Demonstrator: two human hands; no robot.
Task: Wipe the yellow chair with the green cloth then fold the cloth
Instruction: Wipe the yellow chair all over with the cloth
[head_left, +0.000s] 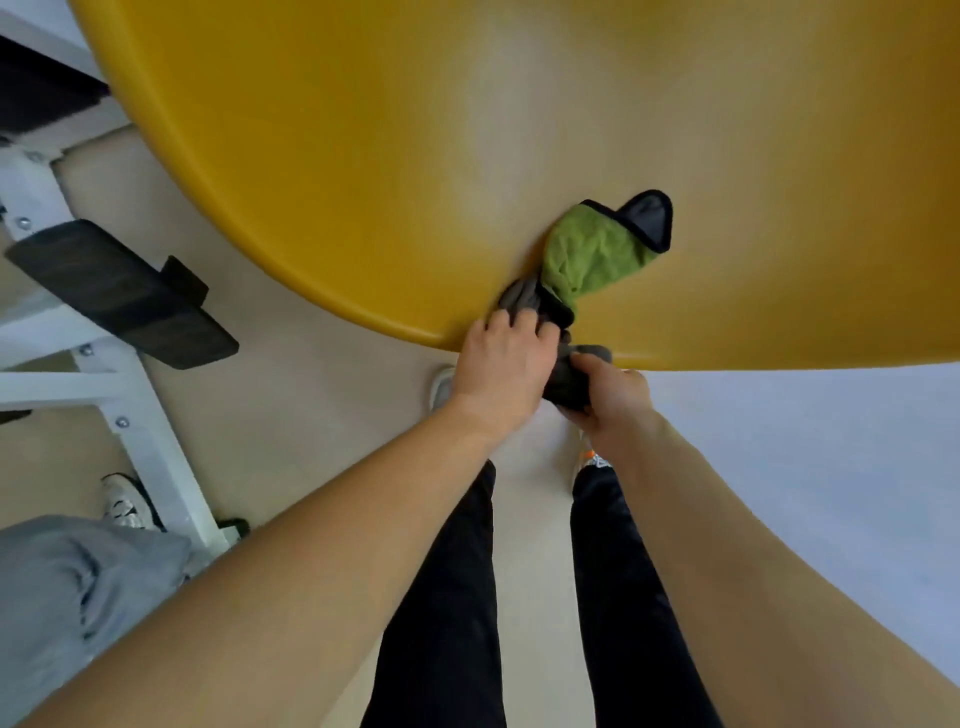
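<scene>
Near mid-frame, at the rim of the yellow chair (363, 156), left hand (501, 364) and right hand (613, 400) both clutch the green cloth (587, 254) (grey-backed, bunched).

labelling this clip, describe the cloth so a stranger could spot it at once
The yellow chair fills the top of the view. At its near edge the left hand and right hand grip a bunched green cloth lying on the seat. Its bright green face, grey back and black edging set it apart from the plain seat.
</scene>
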